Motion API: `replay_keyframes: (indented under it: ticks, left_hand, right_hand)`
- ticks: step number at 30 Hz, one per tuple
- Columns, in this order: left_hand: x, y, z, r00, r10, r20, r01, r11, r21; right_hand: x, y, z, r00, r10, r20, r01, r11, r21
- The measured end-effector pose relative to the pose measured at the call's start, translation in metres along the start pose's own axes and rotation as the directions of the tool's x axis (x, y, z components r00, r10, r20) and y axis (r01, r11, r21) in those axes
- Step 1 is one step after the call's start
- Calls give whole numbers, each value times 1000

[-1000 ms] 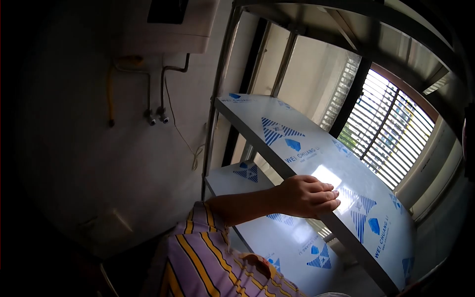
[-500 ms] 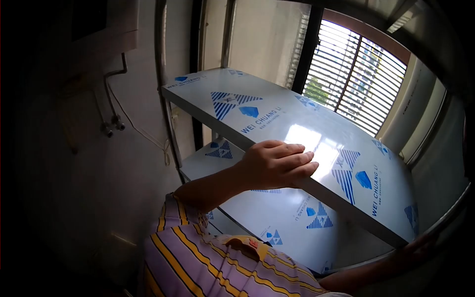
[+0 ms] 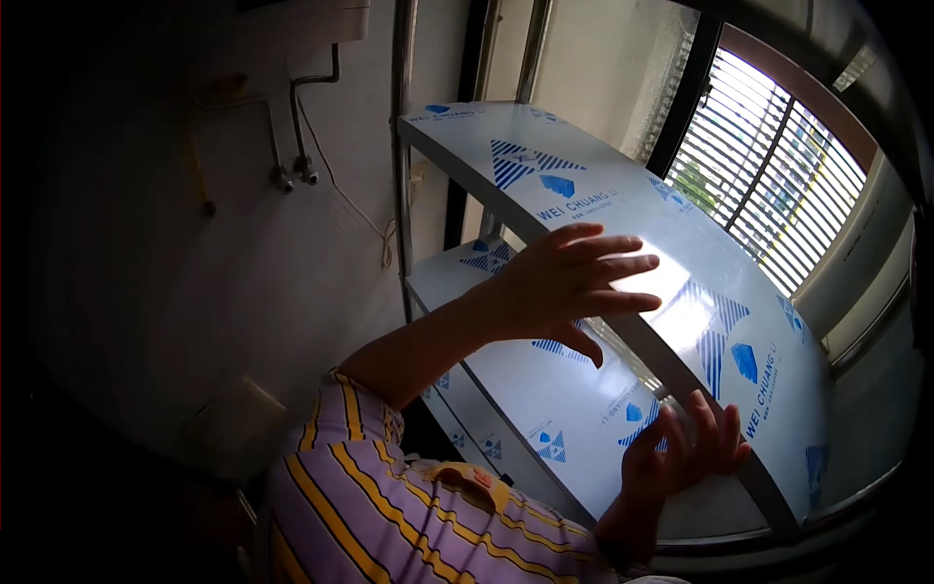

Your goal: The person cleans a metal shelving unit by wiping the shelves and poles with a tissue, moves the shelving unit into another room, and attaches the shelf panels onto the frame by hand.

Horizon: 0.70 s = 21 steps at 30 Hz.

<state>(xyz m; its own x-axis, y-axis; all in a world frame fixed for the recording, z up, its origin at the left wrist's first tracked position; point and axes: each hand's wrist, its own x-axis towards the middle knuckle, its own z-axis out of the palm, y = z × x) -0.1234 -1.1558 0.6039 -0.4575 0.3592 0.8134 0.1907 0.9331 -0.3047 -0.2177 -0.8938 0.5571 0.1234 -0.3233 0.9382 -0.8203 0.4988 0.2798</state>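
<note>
A metal shelving rack fills the middle, its upper shelf (image 3: pixel 623 214) covered in film printed with blue triangles and "WEI CHUANG LI". My left hand (image 3: pixel 574 277) is in front of that shelf's front edge, fingers spread, thumb pointing down, holding nothing. Whether its fingertips touch the shelf I cannot tell. Lower right, my right hand (image 3: pixel 686 448) is by the same front edge, palm partly turned up, its fingers loosely bent and apart. Nothing shows in it. Beneath is a lower shelf (image 3: pixel 516 380) with the same printed film, partly hidden by my left arm.
A shiny upright post (image 3: pixel 403 195) holds the rack's left corner. Pipes with valves (image 3: pixel 292 175) and a thin hanging cable (image 3: pixel 355 209) are on the wall at left. Behind the rack is a window with bars (image 3: pixel 778 146). A pale pipe (image 3: pixel 866 253) stands at right.
My left hand has come off the upper shelf's surface and its fingers have spread. My right hand has come up into view from the lower right. The view has shifted, moving the rack rightward.
</note>
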Motion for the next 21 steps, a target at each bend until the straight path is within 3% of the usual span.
replay_keyframes:
  ticks: [1,6,10,13,14,16,18,21]
  left_hand:
    - [-10,-3,-8,998,-49,25,48,998,31]
    - [-72,-53,-42,960,-226,-166,244,965,99]
    - [-119,-97,-63,844,-432,-317,469,882,48]
    - [-163,-133,-56,541,-702,-463,732,665,-152]
    - [-180,-153,-51,449,-749,-487,737,619,-272]
    - [-216,-197,-41,265,-840,-474,804,464,-372]
    - [-250,-237,-31,208,-913,-351,800,365,-476]
    - [-274,-287,-20,325,-938,-120,732,329,-596]
  right_hand:
    - [5,-5,3,1000,21,0,-21,1000,6]
    - [24,-26,17,996,90,-23,-88,995,50]
    - [39,-55,30,995,100,-8,-99,992,74]
    - [46,-80,49,994,109,-11,-108,993,36]
    - [48,-89,58,991,130,-42,-128,991,44]
    - [49,-105,75,981,171,-91,-167,985,52]
    - [51,-119,89,965,200,-172,-172,971,164]
    - [46,-140,115,923,293,-250,-247,948,198]
